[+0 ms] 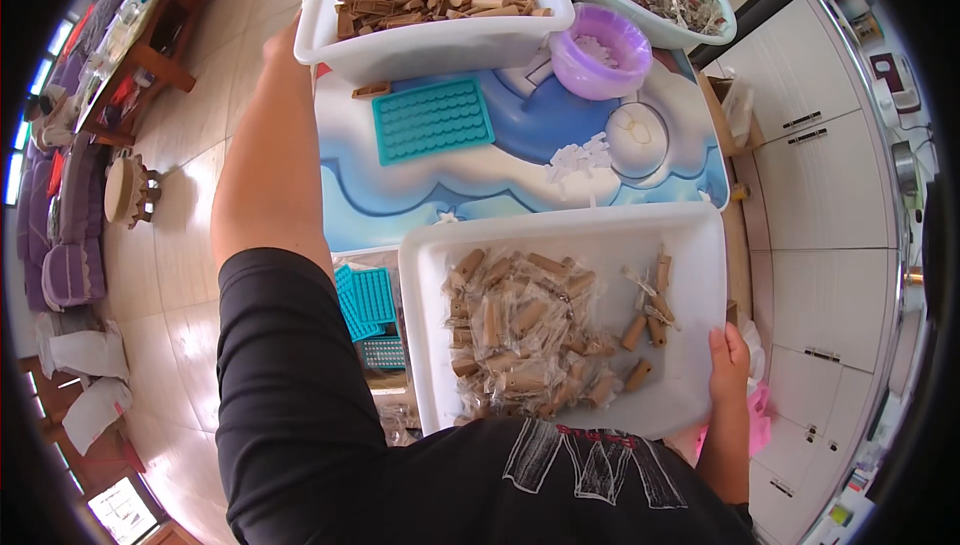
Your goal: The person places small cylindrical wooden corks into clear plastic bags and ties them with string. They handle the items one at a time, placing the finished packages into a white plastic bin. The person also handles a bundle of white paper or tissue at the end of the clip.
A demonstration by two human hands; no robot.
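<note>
right hand (728, 357) clamps the near right rim of a shallow white plastic tray (690, 245), thumb over the edge, grip closed on it. the tray sits low at the person's chest, its smooth floor heaped with tan wooden pegs in crinkly clear wrappers (520, 330), a few loose ones to the right. left arm stretches straight up the frame, left hand (283, 43) at the corner of a second white tub (430, 43) piled with brown wooden pieces; its fingers are hidden, so i cannot tell that grip. on the glossy blue-and-white desk (500, 160) lie a teal ridged silicone mould (432, 120) and a round lilac bowl (601, 50).
</note>
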